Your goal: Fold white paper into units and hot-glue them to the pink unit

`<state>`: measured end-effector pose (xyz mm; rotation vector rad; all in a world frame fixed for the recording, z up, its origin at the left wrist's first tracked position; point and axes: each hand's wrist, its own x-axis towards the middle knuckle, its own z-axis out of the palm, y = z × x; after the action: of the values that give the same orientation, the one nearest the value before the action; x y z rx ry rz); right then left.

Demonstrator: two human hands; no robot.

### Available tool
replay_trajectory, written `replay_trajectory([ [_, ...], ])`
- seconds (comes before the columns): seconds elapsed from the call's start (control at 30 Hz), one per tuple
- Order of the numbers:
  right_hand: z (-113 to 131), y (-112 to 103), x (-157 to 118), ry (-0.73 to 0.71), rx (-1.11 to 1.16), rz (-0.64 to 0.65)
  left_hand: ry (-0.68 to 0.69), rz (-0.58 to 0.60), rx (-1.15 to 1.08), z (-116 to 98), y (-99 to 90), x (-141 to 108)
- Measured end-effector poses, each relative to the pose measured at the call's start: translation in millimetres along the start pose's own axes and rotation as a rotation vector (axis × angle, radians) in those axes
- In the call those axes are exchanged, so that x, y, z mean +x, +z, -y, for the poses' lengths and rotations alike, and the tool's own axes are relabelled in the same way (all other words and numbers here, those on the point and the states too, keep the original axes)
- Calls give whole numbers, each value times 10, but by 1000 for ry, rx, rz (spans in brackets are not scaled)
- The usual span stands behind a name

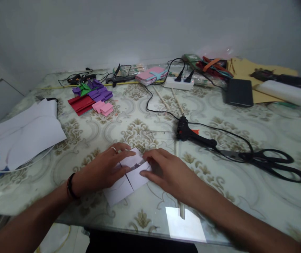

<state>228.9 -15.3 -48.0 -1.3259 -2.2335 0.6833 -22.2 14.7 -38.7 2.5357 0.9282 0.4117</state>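
Observation:
A folded sheet of white paper (121,192) lies on the patterned table in front of me, its creases and a dark slit between the flaps showing. My left hand (107,167) grips the paper's upper left part, thumb and fingers closed on a flap. At the paper's right end, my right hand (163,170) pinches a folded edge between thumb and fingers; some fingertips are hidden behind the fold. Right of my hands, a black glue gun (192,135) rests on the table, its cord running back. Black-handled scissors (269,161) lie beside it.
White sheets (31,137) are stacked at the left. Folded coloured papers (89,96) lie farther back. A white power strip (179,83) with black plugs stands near the wall, beside a pink bundle (152,74). A dark box (239,92) sits at the back right.

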Motion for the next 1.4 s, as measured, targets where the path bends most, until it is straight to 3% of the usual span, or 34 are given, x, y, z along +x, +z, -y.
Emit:
replay_trajectory([
  [0.13, 21, -24, 11, 82, 131, 71, -4, 10, -9, -5, -1, 0],
  [0.57, 48, -57, 20, 44, 197, 155, 35, 26, -100, -63, -48, 12],
  [0.73, 33, -100, 9, 92, 280, 59, -66, 2, -187, -39, -63, 15],
  [0.83, 4, -126, 12, 95, 373, -5, -213, 10, -332, -22, -86, 20],
  [0.93, 9, -161, 17, 165, 491, 44, -368, 64, -617, -27, -99, 27],
  [1.1, 45, -193, 27, 240, 662, 156, -413, 122, -1006, -67, -96, 40],
  [1.27, 21, -177, 18, 264, 743, 217, -464, -20, -984, -82, -126, 58],
  [1.4, 9, -152, 4, 291, 733, 205, -464, -28, -980, -100, -150, 66],
])
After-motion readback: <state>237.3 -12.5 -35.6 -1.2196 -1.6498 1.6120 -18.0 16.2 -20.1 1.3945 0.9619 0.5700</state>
